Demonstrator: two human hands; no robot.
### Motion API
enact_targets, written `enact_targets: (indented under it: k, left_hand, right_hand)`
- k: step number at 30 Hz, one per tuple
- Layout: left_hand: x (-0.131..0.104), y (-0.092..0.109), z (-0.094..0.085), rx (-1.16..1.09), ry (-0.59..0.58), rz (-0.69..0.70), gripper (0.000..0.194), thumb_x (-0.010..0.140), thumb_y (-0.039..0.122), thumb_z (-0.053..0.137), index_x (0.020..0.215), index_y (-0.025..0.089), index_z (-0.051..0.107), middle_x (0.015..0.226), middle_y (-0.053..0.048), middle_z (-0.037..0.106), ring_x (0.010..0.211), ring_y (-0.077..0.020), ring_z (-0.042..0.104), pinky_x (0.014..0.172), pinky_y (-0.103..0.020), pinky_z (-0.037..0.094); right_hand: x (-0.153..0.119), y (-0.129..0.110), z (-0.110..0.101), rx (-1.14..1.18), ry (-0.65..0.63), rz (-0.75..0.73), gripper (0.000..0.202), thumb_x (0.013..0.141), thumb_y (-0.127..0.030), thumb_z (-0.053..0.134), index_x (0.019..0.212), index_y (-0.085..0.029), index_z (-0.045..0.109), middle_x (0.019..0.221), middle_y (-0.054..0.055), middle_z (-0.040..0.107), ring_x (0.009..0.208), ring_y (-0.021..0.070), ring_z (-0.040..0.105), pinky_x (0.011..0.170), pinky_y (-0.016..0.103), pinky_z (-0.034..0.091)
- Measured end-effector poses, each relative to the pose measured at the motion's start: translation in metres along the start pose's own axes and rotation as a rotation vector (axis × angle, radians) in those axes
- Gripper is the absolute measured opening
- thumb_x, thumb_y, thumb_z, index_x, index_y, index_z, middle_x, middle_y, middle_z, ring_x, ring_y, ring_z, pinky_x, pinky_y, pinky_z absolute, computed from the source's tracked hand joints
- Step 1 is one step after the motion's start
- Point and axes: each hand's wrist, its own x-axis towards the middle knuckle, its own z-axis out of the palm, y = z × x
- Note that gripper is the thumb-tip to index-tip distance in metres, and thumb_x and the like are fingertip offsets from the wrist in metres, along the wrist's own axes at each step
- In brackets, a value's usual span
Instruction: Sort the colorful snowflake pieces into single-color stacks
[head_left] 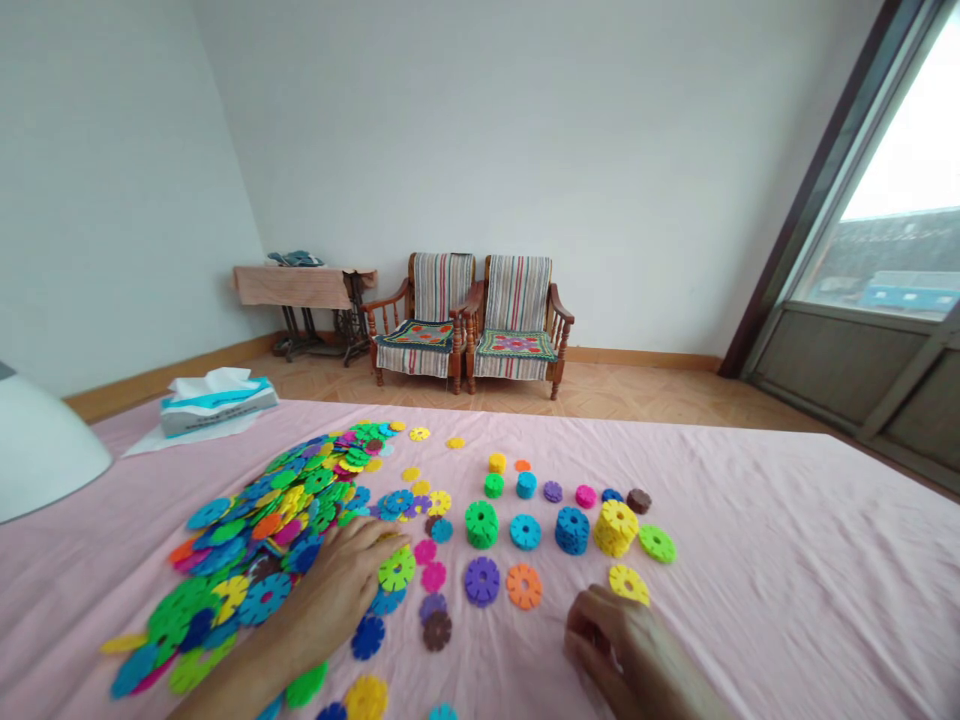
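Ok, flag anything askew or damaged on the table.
Nothing looks damaged. The disc heap on the left sprawls untidily, with loose pieces around it, unlike the neat stacks to its right.

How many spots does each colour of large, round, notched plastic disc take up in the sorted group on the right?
Green discs: 1
Light blue discs: 1
Darker blue discs: 1
Yellow stack and yellow front disc: 2
Lime disc: 1
Purple disc: 1
Orange disc: 1
Total: 8
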Motion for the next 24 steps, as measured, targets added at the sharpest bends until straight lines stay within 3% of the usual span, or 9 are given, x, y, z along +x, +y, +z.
enact_targets:
  k: [8,14,18,22,24]
  left_hand:
    - [-0.001,-0.008,0.002,-0.027,0.043,-0.033,0.053,0.074,0.01,0.053,0.122,0.031,0.063,0.112,-0.005,0.062,0.109,-0.0253,0.055,0.098,-0.04,0.041]
    - [0.003,-0.001,-0.001,-0.018,0.047,-0.084,0.036,0.07,0.013,0.056,0.101,0.025,0.069,0.101,-0.005,0.063,0.102,-0.0258,0.056,0.094,-0.039,0.042]
    - [0.005,0.004,-0.005,-0.118,0.099,-0.17,0.026,0.063,0.014,0.059,0.087,0.022,0.067,0.092,-0.003,0.065,0.093,-0.0256,0.059,0.085,-0.036,0.045]
    - [0.007,0.005,-0.009,-0.361,0.145,-0.29,0.004,0.068,0.022,0.061,0.072,0.021,0.061,0.07,0.001,0.063,0.068,-0.02,0.06,0.064,-0.028,0.047]
    - [0.008,0.004,-0.012,-0.475,0.181,-0.343,0.008,0.071,0.027,0.063,0.068,0.021,0.06,0.062,0.003,0.059,0.06,-0.0172,0.057,0.058,-0.025,0.044]
  right_hand:
    - [0.002,0.001,0.004,-0.017,0.014,0.021,0.012,0.08,-0.013,0.049,0.072,-0.021,0.054,0.075,0.001,0.062,0.067,0.0146,0.057,0.061,0.023,0.039]
    - [0.0,0.003,0.006,-0.022,0.01,0.012,0.012,0.081,-0.013,0.048,0.074,-0.021,0.054,0.076,0.001,0.062,0.066,0.0141,0.056,0.06,0.023,0.039]
    - [0.001,-0.001,0.003,-0.04,0.019,0.011,0.012,0.08,-0.013,0.049,0.073,-0.021,0.054,0.075,0.0,0.062,0.065,0.0139,0.056,0.058,0.022,0.038]
    - [0.001,-0.002,0.001,-0.044,0.021,-0.005,0.012,0.079,-0.012,0.049,0.073,-0.022,0.053,0.074,0.0,0.061,0.063,0.0132,0.055,0.057,0.022,0.038]
    - [0.001,-0.001,0.003,-0.041,0.04,-0.016,0.012,0.079,-0.013,0.05,0.072,-0.022,0.053,0.073,0.0,0.061,0.063,0.0133,0.056,0.057,0.022,0.039]
